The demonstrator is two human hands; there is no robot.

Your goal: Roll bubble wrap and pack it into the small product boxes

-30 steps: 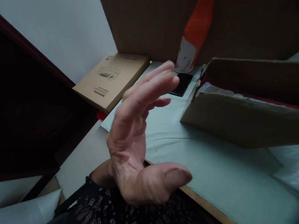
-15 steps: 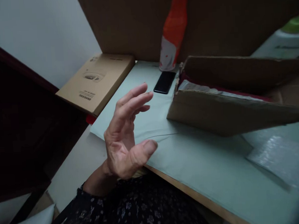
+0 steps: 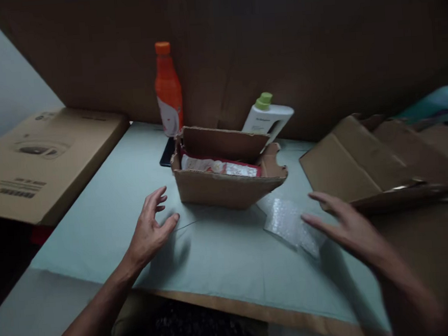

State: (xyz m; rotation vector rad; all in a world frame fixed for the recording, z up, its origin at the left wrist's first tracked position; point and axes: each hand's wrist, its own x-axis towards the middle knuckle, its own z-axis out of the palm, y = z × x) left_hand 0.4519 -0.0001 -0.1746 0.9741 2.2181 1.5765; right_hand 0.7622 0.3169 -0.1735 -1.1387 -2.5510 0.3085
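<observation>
My left hand (image 3: 152,232) hovers over the pale green table cover (image 3: 218,260), fingers curved apart and holding nothing. In front of it stands an open cardboard box (image 3: 225,187) with a red and white packet (image 3: 220,165) inside; the hand is apart from the box. My right hand (image 3: 347,228), slightly blurred, is held with thumb and fingers apart and nothing in its grasp. It is nearest to a piece of bubble wrap (image 3: 289,227) lying right of the box; whether the thumb touches the wrap I cannot tell.
Behind the box stand an orange bottle (image 3: 168,92) and a white bottle with a green cap (image 3: 268,118). A dark phone (image 3: 167,154) lies partly hidden beside the box. Left is a flat printed carton (image 3: 50,159); right are opened cardboard pieces (image 3: 346,162). A tall cardboard panel (image 3: 215,45) rises behind.
My view has swung right and takes in more of the table. My right hand has come into view near the bubble wrap. The left hand stays open.
</observation>
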